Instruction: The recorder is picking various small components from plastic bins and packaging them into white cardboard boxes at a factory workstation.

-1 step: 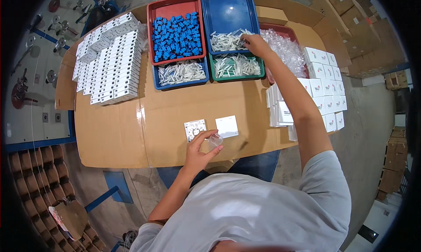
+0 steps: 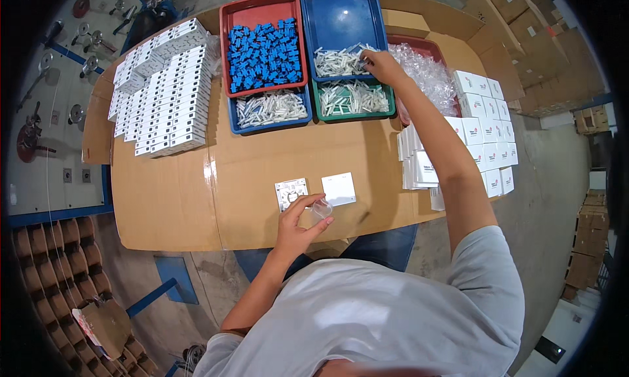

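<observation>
Desk (image 2: 249, 160): nothing visibly changed since previous view; reach seems unfinished. Far-edge blue tray (image 2: 344, 19): right hand (image 2: 381, 65) bunched, grip unclear. Near edge: left hand (image 2: 292, 230), beside white panels (image 2: 339, 189), pinches clear cup (image 2: 322, 210). White slivers (image 2: 337, 63) by right hand.

Pale grey T-shirt (image 2: 373, 311), 2 short sleeves (image 2: 488, 265), dark blue trousers (image 2: 388, 247).

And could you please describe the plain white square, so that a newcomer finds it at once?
Near the front edge of the cardboard tabletop, the left hand holds a clear plastic item. Just beyond lies the plain white square, right of a patterned white square. Its almost unmarked face sets it apart from that neighbour.
</observation>
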The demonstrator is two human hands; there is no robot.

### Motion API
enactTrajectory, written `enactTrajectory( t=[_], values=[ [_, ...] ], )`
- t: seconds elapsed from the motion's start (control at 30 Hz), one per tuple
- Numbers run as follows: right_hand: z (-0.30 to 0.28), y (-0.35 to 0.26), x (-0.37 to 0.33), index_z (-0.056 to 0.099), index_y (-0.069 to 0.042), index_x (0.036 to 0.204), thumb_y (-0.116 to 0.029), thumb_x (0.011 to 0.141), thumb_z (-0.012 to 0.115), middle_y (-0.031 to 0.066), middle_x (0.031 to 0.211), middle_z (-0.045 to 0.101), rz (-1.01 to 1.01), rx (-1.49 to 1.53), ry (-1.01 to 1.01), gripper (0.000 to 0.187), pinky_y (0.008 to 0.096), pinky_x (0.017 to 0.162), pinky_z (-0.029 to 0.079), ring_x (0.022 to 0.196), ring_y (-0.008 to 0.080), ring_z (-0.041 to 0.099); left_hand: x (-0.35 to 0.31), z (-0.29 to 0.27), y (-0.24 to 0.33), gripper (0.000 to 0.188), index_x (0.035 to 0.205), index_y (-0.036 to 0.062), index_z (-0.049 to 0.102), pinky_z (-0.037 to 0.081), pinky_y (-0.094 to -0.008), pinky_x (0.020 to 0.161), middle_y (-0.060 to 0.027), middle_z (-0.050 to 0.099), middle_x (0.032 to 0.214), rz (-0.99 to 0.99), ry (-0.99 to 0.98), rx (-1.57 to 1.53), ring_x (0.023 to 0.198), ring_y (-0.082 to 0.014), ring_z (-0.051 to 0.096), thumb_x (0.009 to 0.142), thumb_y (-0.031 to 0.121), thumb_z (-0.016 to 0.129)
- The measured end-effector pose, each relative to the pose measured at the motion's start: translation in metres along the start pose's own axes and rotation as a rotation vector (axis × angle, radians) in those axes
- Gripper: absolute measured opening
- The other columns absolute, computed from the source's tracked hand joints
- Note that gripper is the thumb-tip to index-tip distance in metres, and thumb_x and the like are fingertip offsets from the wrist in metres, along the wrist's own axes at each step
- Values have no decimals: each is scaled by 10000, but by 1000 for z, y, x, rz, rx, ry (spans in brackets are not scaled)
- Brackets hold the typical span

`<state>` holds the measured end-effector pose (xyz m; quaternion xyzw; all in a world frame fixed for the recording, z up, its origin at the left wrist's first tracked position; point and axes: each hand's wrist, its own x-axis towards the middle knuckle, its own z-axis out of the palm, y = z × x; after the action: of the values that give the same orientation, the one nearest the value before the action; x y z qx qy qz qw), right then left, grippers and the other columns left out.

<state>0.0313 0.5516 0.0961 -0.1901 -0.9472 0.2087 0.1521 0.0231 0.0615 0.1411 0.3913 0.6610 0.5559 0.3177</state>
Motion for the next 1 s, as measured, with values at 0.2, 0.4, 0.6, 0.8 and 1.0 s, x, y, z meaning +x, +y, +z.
enactTrajectory(
  t=[0.2, 0.4, 0.6, 0.8, 1.0],
  values=[
    [-7, -2, -1, 690, -11, 1045, -68, 910, 684, 173, 887, 735, 142, 102, 47, 147, 377, 746, 546, 838, 286, 722, -2, -1, 0, 493, 1246, 36, 684, 515, -330, 912, -109, 707, 1077, 26, 15, 23, 1003, -212, 668, 783, 92, 844],
    [0, 0, 0, 673, -17, 1026, -83, 915, 679, 165, 887, 747, 196, 244, 193, 130, 388, 715, 558, 795, 312, 726, -2, -2, 2, 491, 1247, 31, 682, 515, -335, 912, -113, 707, 1084, 57, 24, 2, 1004, -213, 666, 788, 97, 846],
    [-5, -17, -5, 648, -23, 974, -148, 936, 722, 122, 840, 747, 305, 453, 207, 149, 315, 608, 551, 703, 173, 727, -7, -5, -6, 473, 1249, 18, 675, 523, -334, 893, -104, 704, 1089, 56, 39, -15, 1011, -212, 666, 819, 130, 839],
    [-18, -68, -41, 690, 4, 1018, -181, 960, 722, 108, 904, 746, 479, 988, 145, 197, 300, 634, 587, 689, 164, 719, 0, -1, -4, 465, 1310, -5, 624, 490, -314, 909, -79, 684, 1109, -191, 75, -496, 979, -170, 628, 1051, 377, 571],
    [-42, -158, -106, 691, 34, 1171, -148, 961, 715, 134, 1051, 729, 494, 1152, 23, 278, 279, 757, 604, 842, 165, 710, 20, -6, -1, 674, 1351, -28, 565, 507, -342, 867, -45, 658, 1024, -333, 19, -906, 874, -138, 613, 1085, 548, 336]
  ],
)
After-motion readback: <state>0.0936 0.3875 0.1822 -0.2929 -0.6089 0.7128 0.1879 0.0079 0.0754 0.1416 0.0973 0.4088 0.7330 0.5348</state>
